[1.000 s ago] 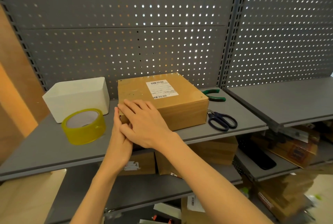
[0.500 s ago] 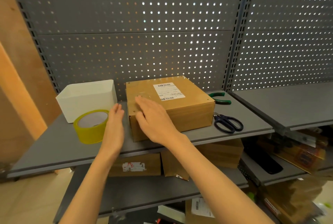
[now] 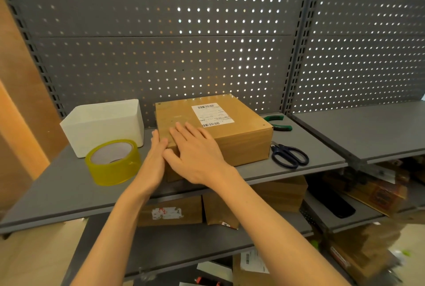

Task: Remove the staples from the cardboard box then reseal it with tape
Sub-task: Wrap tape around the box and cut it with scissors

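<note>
Cardboard box (image 3: 230, 133) sits closed on the grey shelf (image 3: 57, 193) against the pegboard, a white shipping label (image 3: 212, 115) on its top. Head view: the right hand (image 3: 197, 154) lies flat over the box's near left corner, fingers straight, gripping nothing. The left hand (image 3: 156, 159) presses its straight fingers against the box's left side. Just left stands a yellow tape roll (image 3: 112, 162), with a white bin (image 3: 103, 129) behind. Right of the box lie scissors (image 3: 289, 155) and green-handled pliers (image 3: 277, 123).
</note>
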A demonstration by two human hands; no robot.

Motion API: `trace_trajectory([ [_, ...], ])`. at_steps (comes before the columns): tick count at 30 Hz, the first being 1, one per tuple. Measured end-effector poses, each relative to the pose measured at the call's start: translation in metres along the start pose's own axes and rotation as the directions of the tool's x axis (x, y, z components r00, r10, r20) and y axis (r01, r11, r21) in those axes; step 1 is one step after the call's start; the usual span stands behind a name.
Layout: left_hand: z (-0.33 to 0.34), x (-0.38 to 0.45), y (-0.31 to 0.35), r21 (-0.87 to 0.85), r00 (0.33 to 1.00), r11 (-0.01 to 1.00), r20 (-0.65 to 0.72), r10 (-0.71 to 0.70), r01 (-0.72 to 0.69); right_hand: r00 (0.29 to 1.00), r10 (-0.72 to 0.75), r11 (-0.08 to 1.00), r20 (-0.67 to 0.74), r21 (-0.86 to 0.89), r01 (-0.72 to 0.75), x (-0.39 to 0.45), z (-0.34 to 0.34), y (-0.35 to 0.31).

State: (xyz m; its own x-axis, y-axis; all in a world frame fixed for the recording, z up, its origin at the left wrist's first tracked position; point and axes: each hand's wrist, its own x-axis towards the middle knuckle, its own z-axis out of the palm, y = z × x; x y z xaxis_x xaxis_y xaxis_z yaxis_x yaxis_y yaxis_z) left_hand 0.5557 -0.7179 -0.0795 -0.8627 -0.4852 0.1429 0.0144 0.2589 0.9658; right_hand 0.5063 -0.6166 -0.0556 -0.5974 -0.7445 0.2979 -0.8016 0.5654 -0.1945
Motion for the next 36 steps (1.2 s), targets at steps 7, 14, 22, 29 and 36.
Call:
trace_trajectory([
  [7,0.0,0.0,0.011,0.031,1.0,0.999,0.009,0.015,-0.015,0.999,0.038,0.998,0.029,0.058,-0.04,0.002,-0.005,0.002],
  [14,0.002,0.014,0.011,0.061,0.996,0.995,-0.019,-0.082,0.083,0.912,0.397,0.91,-0.109,-0.082,-0.406,-0.003,-0.019,0.051],
  [22,-0.017,0.028,0.002,0.164,0.993,0.984,0.075,-0.087,0.073,0.901,0.42,0.898,-0.104,-0.094,-0.43,-0.006,-0.011,0.047],
  [29,-0.019,0.017,0.009,0.197,0.996,0.98,0.085,-0.01,-0.007,0.894,0.424,0.893,-0.146,-0.098,-0.44,-0.005,-0.005,0.042],
  [36,-0.072,0.006,0.0,0.441,0.921,0.853,-0.127,0.368,-0.28,0.884,0.413,0.896,-0.219,-0.079,-0.438,-0.006,0.001,0.044],
])
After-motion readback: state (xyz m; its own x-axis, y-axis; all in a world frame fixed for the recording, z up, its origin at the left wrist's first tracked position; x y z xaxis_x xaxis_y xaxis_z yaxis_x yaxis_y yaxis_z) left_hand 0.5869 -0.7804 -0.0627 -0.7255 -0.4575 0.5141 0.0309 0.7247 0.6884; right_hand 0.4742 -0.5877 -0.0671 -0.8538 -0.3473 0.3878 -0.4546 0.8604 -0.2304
